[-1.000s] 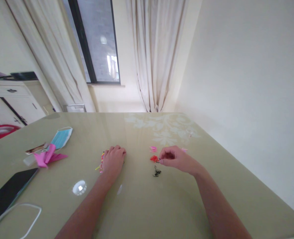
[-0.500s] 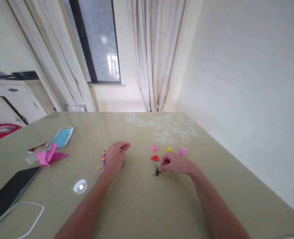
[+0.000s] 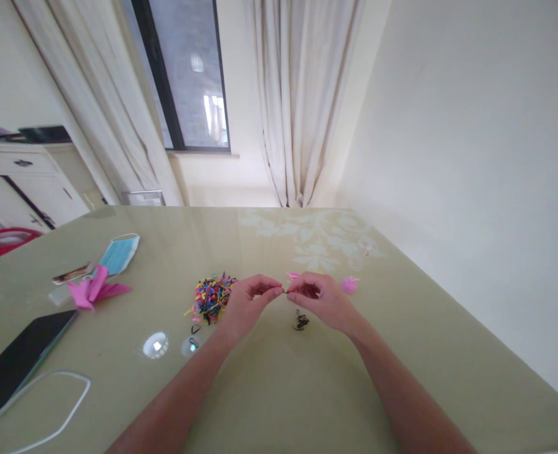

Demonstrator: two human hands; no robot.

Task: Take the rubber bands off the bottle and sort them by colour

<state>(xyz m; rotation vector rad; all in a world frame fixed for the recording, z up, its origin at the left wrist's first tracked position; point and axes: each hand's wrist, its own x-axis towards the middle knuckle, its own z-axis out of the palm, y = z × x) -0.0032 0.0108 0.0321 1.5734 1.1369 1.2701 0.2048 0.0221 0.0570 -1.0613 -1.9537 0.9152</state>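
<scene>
My left hand (image 3: pixel 253 302) and my right hand (image 3: pixel 323 299) meet at their fingertips over the middle of the table. A small black rubber band (image 3: pixel 285 291) is pinched between them, each hand closed on one end. Left of my left hand lies a mixed heap of coloured rubber bands (image 3: pixel 212 297), with a couple of loose black ones beside its near edge. Just below my right hand sits a small pile of black bands (image 3: pixel 301 320). Pink bands (image 3: pixel 292 276) peek out behind the fingers, and a pink-violet pile (image 3: pixel 350 285) lies to the right. My right hand hides most of the other piles.
On the left are a pink folded-paper figure (image 3: pixel 96 289), a blue face mask (image 3: pixel 120 254), a dark phone (image 3: pixel 23 359) and a white cable (image 3: pixel 73 410). A wall (image 3: pixel 472 189) runs along the table's right edge. Curtains (image 3: pixel 302 107) and a window stand behind.
My left hand has moved right from the heap, uncovering it. My right hand has lifted off the black pile and joined it, with a black band now between their fingertips.
</scene>
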